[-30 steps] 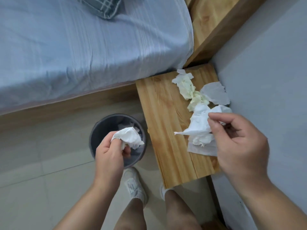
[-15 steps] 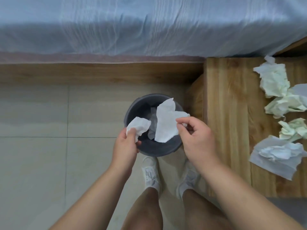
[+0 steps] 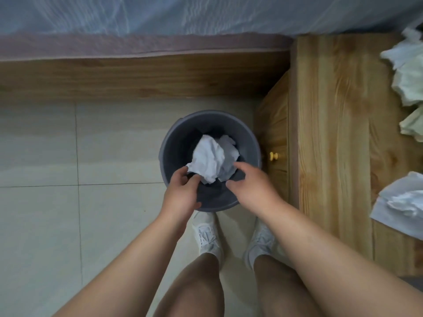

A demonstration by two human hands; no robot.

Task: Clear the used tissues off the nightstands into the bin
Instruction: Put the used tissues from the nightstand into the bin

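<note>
Hands over the bin, seen from the head camera: a person stands above a round grey bin (image 3: 170, 143) on the tiled floor (image 3: 68, 225), left hand (image 3: 180, 193) and right hand (image 3: 251, 191) held side by side over its near rim. The left hand's fingers (image 3: 182, 173) are loosely curled and apart from the thumb, their tips just beside the corner of a crumpled white tissue (image 3: 208, 159); whether they touch it cannot be told. The right hand's fingers are relaxed and spread, gripping nothing. The white tissue sits inside the bin's mouth, with a second crumpled tissue (image 3: 230, 154) touching it on the right. The bin stands just beside a wooden nightstand (image 3: 332, 133), whose drawer front carries a small brass-coloured knob (image 3: 273, 156). On the nightstand's surface, well apart from the bin, lie more used tissues: a white and pale green clump (image 3: 409, 76) at the right edge of the view, a pale green wad (image 3: 414, 125) below it, and a white wad on a flat sheet (image 3: 402, 202) nearer the person. A wooden bed frame (image 3: 137, 76) runs along the top, under a pale blue sheet (image 3: 206, 14). White shoes (image 3: 207, 236) point at the bin's base.
</note>
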